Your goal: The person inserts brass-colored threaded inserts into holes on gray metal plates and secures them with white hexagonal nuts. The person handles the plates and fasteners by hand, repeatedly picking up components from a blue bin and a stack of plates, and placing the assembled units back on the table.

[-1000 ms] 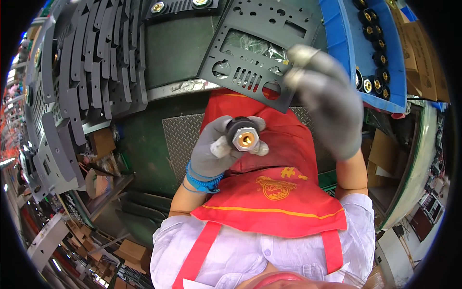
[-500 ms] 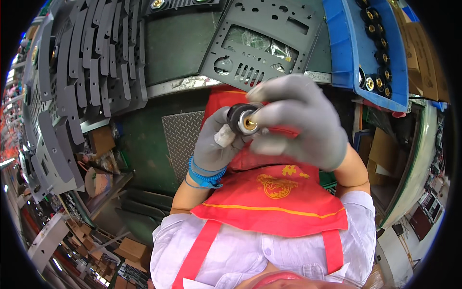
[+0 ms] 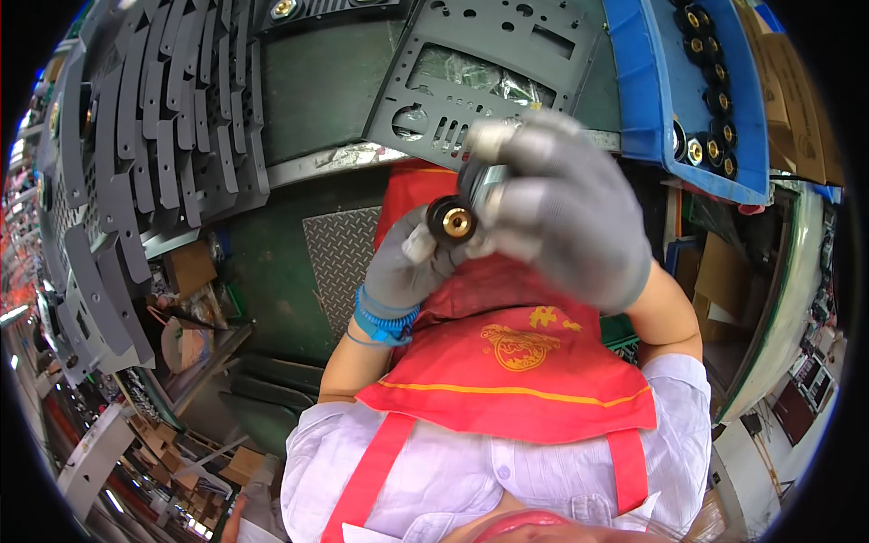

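Mid-frame there, a black brass-cored fitting [image 3: 455, 223] sits gripped in the left hand [image 3: 401, 262]; beside it, the right hand [image 3: 568, 213] pinches a blurred dark-and-silver piece [image 3: 486, 186].

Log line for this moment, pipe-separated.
left hand: holds black fitting, brass centre | right hand: holds blurred dark part | ahead: grey panel | right: blue bin

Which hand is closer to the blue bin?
Right. The right hand is left of the blue bin and a bit lower in the picture, not touching it; the left hand is farther left, holding a round black part.
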